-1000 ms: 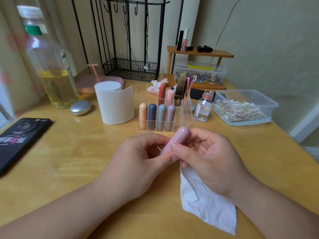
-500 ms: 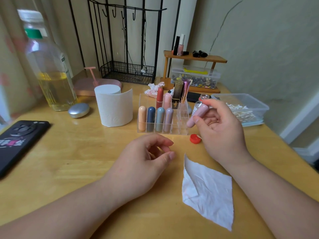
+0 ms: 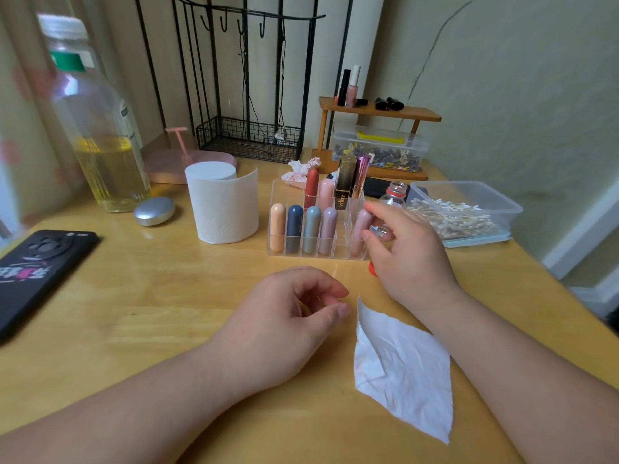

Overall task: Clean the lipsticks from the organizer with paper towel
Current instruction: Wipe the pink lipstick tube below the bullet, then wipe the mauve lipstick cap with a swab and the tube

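A clear acrylic organizer (image 3: 338, 254) stands mid-table. Its front row holds peach (image 3: 277, 227), navy (image 3: 294, 227), grey-blue (image 3: 312, 227) and mauve (image 3: 328, 226) lipsticks; taller ones, including a red one (image 3: 311, 187), stand behind. My right hand (image 3: 408, 259) pinches a pale pink lipstick (image 3: 360, 229), which stands in the front row's right slot. My left hand (image 3: 284, 316) rests loosely curled on the table and holds nothing. A white paper towel (image 3: 402, 370) lies flat between my forearms.
A tissue roll (image 3: 222, 202), a silver compact (image 3: 154, 211) and an oil bottle (image 3: 97, 128) stand to the left, with a black phone (image 3: 37, 266) at the left edge. At the right are an uncapped small bottle (image 3: 397, 192), its red cap (image 3: 371, 267) and a cotton swab box (image 3: 469, 209).
My right hand took the pink lipstick away from my left hand, dropped the paper towel on the table, and carried the lipstick forward into the organizer's right front slot.
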The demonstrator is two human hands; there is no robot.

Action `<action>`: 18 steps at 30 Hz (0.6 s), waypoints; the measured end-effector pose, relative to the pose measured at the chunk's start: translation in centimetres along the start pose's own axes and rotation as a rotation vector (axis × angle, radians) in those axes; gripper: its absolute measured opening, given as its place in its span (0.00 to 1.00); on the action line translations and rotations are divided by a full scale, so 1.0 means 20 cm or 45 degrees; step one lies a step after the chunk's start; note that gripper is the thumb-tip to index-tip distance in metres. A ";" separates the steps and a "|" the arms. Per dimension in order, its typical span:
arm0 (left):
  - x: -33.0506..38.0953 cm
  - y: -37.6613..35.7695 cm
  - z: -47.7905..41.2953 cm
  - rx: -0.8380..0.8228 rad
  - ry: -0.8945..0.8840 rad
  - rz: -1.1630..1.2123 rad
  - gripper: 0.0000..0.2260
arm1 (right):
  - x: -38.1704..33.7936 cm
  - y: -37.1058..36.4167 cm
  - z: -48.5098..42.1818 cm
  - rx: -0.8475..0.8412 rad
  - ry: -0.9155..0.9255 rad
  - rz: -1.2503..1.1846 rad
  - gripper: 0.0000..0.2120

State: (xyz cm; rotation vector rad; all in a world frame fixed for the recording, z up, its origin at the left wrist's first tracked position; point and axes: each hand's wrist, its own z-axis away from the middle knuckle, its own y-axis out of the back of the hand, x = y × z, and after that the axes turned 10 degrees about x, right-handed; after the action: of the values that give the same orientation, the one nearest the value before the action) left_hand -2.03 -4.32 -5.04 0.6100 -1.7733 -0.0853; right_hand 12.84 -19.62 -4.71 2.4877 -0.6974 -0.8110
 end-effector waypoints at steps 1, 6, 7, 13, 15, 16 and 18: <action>0.00 0.00 0.00 0.000 0.003 0.002 0.02 | 0.01 0.00 0.00 -0.023 -0.006 0.035 0.17; -0.01 0.00 0.00 0.014 0.025 0.028 0.02 | -0.03 0.01 0.01 -0.013 0.062 0.155 0.20; -0.01 0.00 0.00 0.025 0.027 0.031 0.02 | -0.05 0.02 0.01 -0.029 0.103 0.172 0.21; -0.01 0.01 -0.01 0.080 0.035 0.061 0.03 | -0.09 0.01 0.05 -0.355 0.282 0.194 0.19; -0.02 0.01 -0.02 0.088 0.056 0.084 0.03 | -0.08 0.00 0.04 -0.394 0.270 0.191 0.21; -0.02 0.01 -0.02 0.091 0.070 0.099 0.03 | -0.08 0.00 0.04 -0.402 0.262 0.182 0.21; -0.01 0.01 -0.02 0.101 0.092 0.125 0.03 | -0.08 0.00 0.02 -0.399 0.228 0.144 0.21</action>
State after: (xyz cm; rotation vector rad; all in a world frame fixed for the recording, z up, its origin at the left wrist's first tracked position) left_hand -1.74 -3.96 -5.14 0.5751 -1.7401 0.0735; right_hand 11.46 -18.79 -4.42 2.1846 -0.5918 -0.5962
